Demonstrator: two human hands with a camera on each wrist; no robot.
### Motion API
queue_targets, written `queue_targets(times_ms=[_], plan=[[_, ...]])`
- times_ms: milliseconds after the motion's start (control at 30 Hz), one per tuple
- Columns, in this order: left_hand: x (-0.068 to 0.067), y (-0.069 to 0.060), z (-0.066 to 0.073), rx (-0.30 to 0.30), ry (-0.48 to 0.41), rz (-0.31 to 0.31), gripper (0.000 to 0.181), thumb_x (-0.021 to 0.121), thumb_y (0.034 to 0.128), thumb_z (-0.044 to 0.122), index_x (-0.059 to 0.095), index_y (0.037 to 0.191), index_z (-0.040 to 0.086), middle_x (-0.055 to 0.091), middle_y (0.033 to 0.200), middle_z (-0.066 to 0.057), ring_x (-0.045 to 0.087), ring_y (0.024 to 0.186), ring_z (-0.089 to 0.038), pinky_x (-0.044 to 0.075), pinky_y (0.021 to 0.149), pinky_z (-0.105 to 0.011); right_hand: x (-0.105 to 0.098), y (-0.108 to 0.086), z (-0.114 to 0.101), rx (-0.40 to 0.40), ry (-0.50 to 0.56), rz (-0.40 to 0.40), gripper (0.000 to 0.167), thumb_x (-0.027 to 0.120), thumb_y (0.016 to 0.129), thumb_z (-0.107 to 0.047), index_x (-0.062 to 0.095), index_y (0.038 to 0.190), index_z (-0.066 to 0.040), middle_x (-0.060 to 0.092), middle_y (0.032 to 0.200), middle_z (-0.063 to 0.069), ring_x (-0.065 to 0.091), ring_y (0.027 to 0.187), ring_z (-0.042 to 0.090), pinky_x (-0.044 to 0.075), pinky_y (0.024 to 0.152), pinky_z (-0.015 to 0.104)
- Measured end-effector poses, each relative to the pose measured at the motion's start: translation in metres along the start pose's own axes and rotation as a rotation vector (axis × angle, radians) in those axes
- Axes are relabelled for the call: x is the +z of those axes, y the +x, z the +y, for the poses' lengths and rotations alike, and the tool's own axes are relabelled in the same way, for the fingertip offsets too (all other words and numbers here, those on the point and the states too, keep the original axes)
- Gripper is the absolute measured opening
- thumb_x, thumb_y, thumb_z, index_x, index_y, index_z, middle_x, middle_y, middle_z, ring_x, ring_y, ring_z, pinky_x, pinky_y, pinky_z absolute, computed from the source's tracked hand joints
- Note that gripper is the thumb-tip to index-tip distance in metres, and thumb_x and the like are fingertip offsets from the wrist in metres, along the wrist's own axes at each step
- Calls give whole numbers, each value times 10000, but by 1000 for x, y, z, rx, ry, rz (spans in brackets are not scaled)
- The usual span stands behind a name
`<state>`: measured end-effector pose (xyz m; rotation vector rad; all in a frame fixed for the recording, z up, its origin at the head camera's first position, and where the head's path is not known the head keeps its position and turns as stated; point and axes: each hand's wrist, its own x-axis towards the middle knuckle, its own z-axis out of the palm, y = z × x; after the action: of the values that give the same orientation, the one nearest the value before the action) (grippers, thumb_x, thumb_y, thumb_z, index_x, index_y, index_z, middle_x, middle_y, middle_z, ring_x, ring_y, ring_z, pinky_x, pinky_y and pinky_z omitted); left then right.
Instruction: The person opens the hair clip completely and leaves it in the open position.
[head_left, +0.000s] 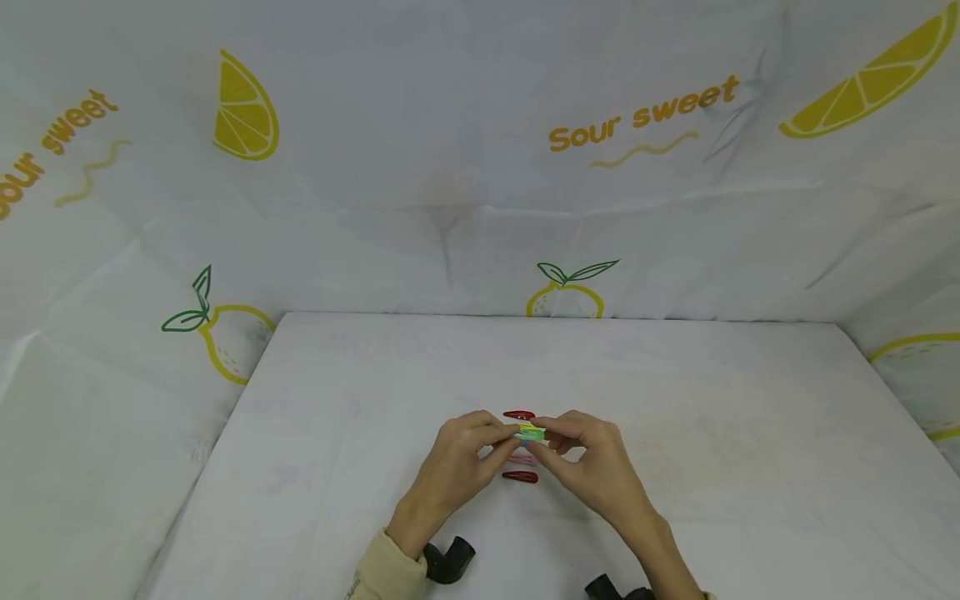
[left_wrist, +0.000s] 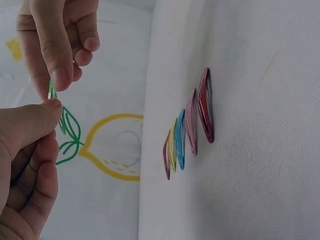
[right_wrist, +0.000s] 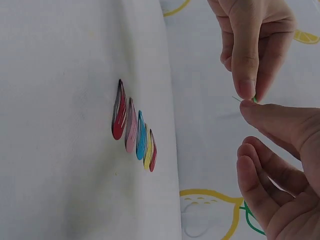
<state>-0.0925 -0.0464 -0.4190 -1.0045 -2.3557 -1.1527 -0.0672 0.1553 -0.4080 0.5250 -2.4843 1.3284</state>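
We see the left hand pinching one end of the green hair clip between its thumb and forefinger. The right hand has its thumb and fingers closed on the other end, so both hands grip the same clip. Its middle shows between their fingertips, and we cannot tell whether it is snapped open. In the right wrist view, a thin sliver sticks out just beside the right thumb.

The green clip is held up off the counter, and the wrist views let us see five more hair clips lying below in a row, side by side. Counting away from the person, we find the near red clip, the pink clip, the blue clip, the yellow clip and the far red clip.

Further out, we notice a beige sleeve at the left wrist, with a black fitting beside it; another black piece shows near the right forearm. Behind the white counter hangs a pale sheet printed with lemons, yellow slices and the words "Sour sweet".
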Motion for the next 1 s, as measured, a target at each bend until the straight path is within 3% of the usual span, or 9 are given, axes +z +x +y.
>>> queue_targets(times_ms=[167, 300, 667, 800, 1000], plan=[[6, 4, -3, 39, -18, -20, 182, 821, 843, 62, 812, 1023, 41, 757, 855, -20, 641, 718, -77, 537, 630, -174, -7, -1, 6, -79, -103, 21, 233, 877, 736, 9, 819, 954, -50, 723, 772, -67, 615, 674, -18, 548, 592, 226], [11, 11, -4, 68, 0, -53, 171, 825, 845, 82, 811, 1012, 47, 757, 862, -20, 638, 720, -76, 543, 642, -178, -13, -3, 13, -86, -149, 32, 222, 878, 728, 15, 822, 935, -38, 715, 754, -67, 604, 658, -34, 510, 565, 181], [22, 29, -10, 101, 82, -114, 162, 835, 838, 101, 818, 988, 42, 794, 854, -12, 698, 735, -75, 512, 697, -93, -24, -6, 27, -102, -165, 69, 219, 867, 730, 40, 820, 937, -16, 720, 735, -61, 610, 630, -36, 463, 534, 142], [31, 35, -12, 77, 88, -172, 141, 809, 867, 108, 820, 998, 58, 796, 872, -3, 697, 765, -79, 515, 716, -95, -27, -6, 33, -80, -180, 72, 216, 869, 722, 50, 816, 921, -12, 725, 724, -49, 625, 612, -16, 488, 541, 153], [48, 52, -14, 64, 167, -279, 118, 766, 918, 149, 823, 1001, 89, 794, 887, 19, 689, 785, -72, 520, 725, -121, -32, -4, 44, 26, -231, 72, 188, 852, 738, 68, 801, 912, 19, 727, 714, 12, 651, 611, 42, 539, 571, 184]])
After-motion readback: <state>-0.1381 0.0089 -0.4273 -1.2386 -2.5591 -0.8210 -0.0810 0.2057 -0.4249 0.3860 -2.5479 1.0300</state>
